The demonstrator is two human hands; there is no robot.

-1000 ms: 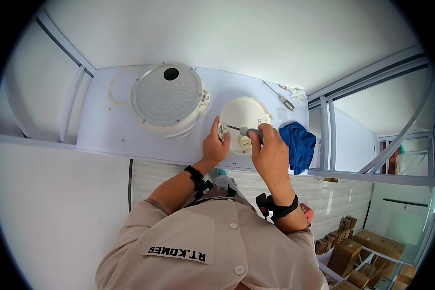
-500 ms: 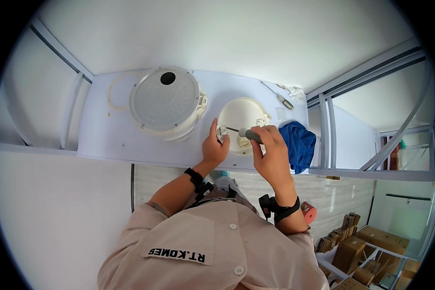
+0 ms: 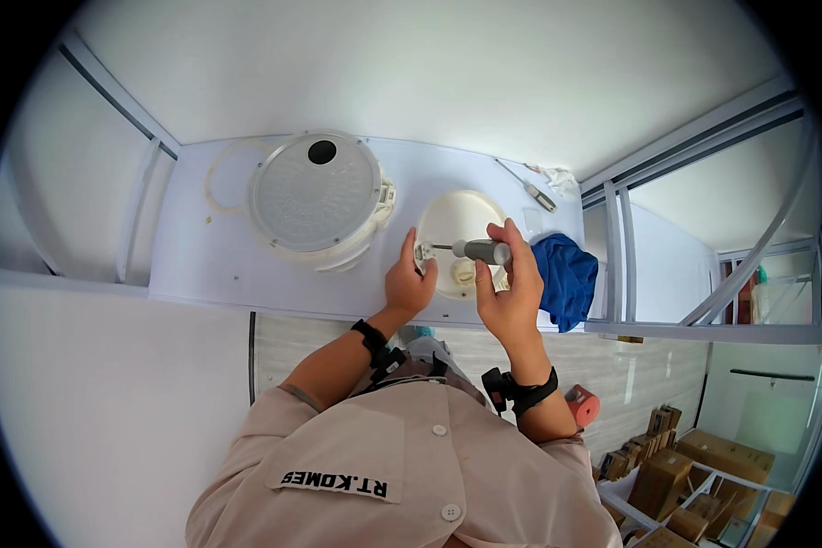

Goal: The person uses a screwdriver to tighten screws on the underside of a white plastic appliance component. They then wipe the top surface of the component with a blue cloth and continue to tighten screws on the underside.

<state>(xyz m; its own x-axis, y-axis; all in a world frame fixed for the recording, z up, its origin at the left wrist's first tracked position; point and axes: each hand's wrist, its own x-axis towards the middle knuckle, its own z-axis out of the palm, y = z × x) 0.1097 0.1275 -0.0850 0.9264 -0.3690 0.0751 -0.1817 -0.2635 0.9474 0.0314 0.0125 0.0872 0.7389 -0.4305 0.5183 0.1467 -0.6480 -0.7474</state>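
Observation:
My right hand point(image 3: 516, 283) is closed round the grey handle of a screwdriver point(image 3: 480, 249), with the forefinger raised along it. The shaft points left, its tip at a small white bracket point(image 3: 424, 253) on the rim of a round cream plastic lid point(image 3: 457, 217). At that same rim my left hand point(image 3: 411, 283) grips the lid, fingers outside and thumb by the bracket. The screw under the tip is too small to make out. A round cream knob point(image 3: 463, 271) sits on the lid's near side, partly behind the screwdriver.
A big cream drum point(image 3: 315, 196) with a translucent top stands left of the lid, a thin cream ring point(image 3: 212, 187) beyond it. To the right are a blue cloth point(image 3: 566, 279), a second screwdriver point(image 3: 539, 194) and crumpled white plastic point(image 3: 562, 176). Frame posts point(image 3: 619, 256) edge the white table.
The right hand's grip on the screwdriver has shifted: fingers spread higher and the handle end now shows. The left hand stays on the rim, and the view has moved slightly.

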